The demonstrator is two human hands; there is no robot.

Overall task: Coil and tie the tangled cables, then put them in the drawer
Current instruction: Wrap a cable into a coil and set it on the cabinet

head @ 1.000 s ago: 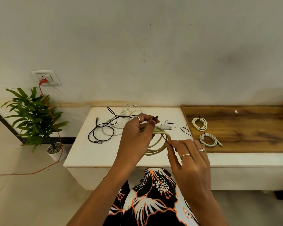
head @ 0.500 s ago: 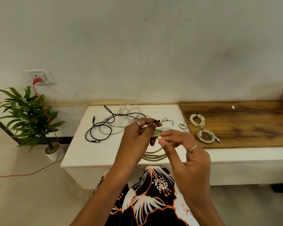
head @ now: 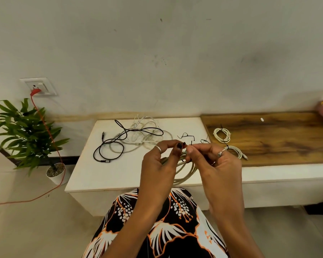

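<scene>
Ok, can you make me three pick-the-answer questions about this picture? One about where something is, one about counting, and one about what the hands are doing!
1. Where is the potted plant?
A. left of the white table
B. on the wooden top
C. under the table

2. How many tied white coils lie on the wooden top?
A. none
B. two
C. five

3. What do the left hand and right hand do?
A. rest flat
B. hold a cream cable coil
C. water the plant

Answers: 1 A, it stands on the floor. 2 B, two lie there. 3 B, the coil hangs between them.
</scene>
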